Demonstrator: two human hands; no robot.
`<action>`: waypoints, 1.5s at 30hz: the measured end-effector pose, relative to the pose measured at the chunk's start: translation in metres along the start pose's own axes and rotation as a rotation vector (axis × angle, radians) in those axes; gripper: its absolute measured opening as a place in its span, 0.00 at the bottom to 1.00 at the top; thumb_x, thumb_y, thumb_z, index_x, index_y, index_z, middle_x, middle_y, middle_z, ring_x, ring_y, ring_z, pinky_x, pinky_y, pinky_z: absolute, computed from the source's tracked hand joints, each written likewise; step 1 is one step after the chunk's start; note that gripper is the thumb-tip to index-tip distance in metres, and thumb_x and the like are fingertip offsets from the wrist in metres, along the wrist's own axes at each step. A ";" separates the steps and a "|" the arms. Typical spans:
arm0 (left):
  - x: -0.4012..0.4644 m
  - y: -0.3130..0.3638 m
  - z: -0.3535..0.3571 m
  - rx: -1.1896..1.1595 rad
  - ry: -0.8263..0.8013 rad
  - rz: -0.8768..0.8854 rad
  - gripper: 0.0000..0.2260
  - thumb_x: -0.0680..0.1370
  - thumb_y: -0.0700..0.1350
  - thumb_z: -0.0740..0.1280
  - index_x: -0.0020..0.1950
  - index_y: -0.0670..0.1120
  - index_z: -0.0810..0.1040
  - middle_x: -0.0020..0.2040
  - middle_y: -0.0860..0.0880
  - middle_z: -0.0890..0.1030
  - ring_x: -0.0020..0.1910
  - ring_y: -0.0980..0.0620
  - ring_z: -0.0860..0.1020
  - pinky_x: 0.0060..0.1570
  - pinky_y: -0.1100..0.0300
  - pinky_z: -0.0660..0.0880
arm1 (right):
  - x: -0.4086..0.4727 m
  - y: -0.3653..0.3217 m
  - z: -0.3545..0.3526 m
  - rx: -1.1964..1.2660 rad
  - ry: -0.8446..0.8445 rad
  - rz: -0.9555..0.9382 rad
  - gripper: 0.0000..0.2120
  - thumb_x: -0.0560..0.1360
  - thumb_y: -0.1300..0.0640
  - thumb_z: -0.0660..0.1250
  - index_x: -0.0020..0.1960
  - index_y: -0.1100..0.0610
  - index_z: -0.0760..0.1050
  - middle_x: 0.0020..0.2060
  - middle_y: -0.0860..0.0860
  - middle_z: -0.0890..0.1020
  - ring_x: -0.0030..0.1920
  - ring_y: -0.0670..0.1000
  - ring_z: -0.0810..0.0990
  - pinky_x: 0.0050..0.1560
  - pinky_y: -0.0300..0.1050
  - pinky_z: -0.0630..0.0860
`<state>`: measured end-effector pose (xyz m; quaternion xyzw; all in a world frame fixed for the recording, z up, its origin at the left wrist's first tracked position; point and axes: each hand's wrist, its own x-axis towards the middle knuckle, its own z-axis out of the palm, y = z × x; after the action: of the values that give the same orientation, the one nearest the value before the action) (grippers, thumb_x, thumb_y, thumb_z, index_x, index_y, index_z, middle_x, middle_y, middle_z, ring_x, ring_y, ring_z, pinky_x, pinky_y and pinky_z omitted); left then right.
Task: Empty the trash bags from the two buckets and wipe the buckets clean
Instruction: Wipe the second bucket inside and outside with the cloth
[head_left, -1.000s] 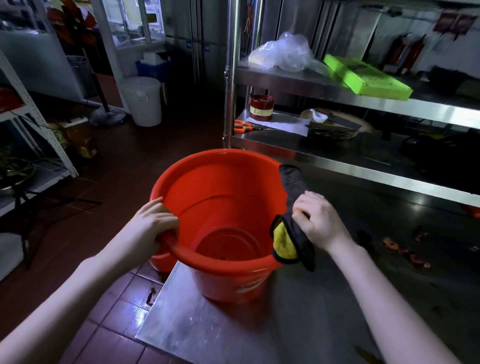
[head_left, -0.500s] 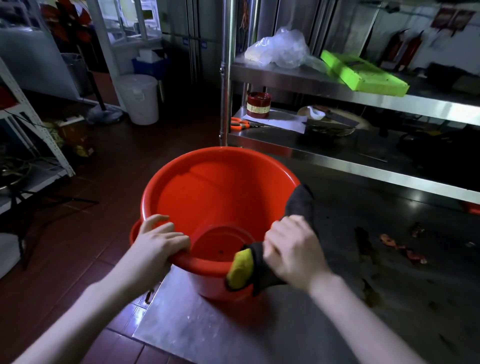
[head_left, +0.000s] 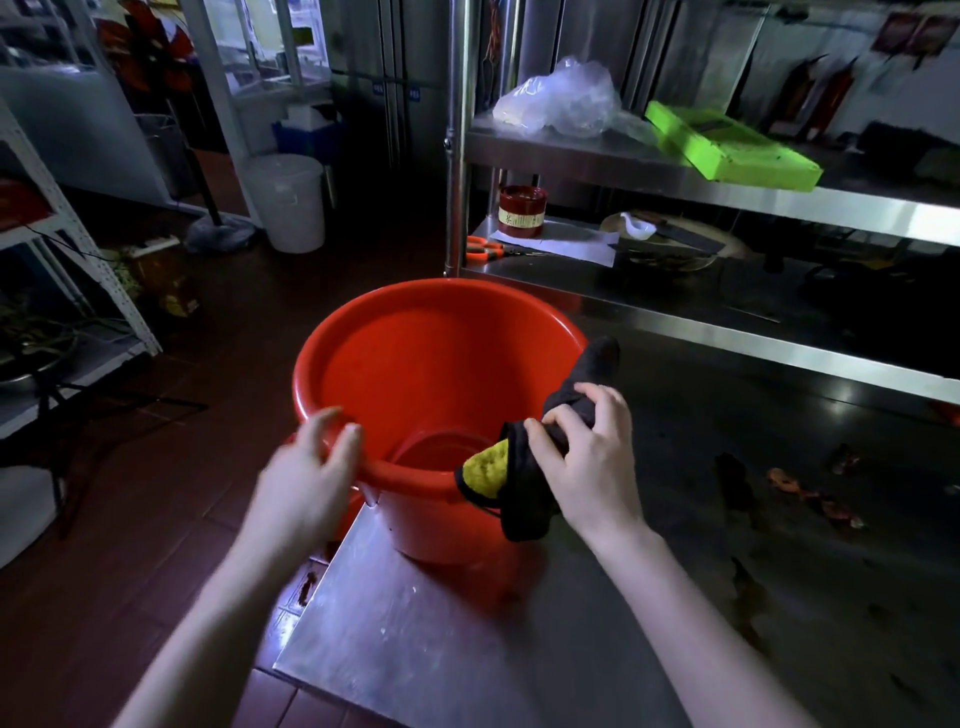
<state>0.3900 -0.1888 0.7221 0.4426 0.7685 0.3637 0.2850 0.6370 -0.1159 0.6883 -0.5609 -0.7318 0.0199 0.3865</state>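
The wiping step looks in hand: the red bucket (head_left: 436, 395) stands bagless at the worktop (head_left: 415, 639) corner, centre frame, the right hand (head_left: 587, 457) pinching the cloth (head_left: 519, 488) over its near rim, the left hand (head_left: 306, 478) spread beside it, so next comes steadying the rim.

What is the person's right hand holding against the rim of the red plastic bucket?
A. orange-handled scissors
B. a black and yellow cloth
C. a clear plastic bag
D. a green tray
B: the right hand has its fingers curled round a black and yellow cloth draped over the near rim of the red plastic bucket.
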 end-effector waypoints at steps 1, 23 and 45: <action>-0.015 0.009 0.010 -0.148 -0.132 -0.105 0.17 0.80 0.58 0.60 0.68 0.60 0.68 0.60 0.43 0.75 0.54 0.40 0.79 0.41 0.44 0.81 | -0.005 -0.002 -0.004 -0.004 0.004 -0.024 0.19 0.74 0.42 0.64 0.42 0.58 0.81 0.58 0.59 0.74 0.65 0.59 0.68 0.66 0.52 0.68; -0.027 -0.006 0.099 -0.510 0.056 0.115 0.26 0.73 0.27 0.61 0.59 0.57 0.75 0.34 0.56 0.76 0.30 0.52 0.71 0.31 0.54 0.73 | 0.003 0.065 -0.118 0.540 -0.067 0.191 0.27 0.71 0.72 0.68 0.50 0.39 0.79 0.48 0.37 0.83 0.53 0.41 0.80 0.58 0.42 0.75; -0.014 -0.121 0.212 -0.150 0.018 0.357 0.48 0.71 0.30 0.64 0.72 0.75 0.50 0.69 0.38 0.70 0.52 0.35 0.77 0.44 0.61 0.75 | -0.126 0.111 0.061 -0.131 -0.771 -0.025 0.23 0.77 0.49 0.58 0.71 0.45 0.69 0.71 0.46 0.71 0.71 0.54 0.67 0.74 0.45 0.60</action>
<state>0.4996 -0.1783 0.5040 0.5460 0.6510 0.4688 0.2415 0.7000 -0.1559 0.5255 -0.5268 -0.8300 0.1774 0.0468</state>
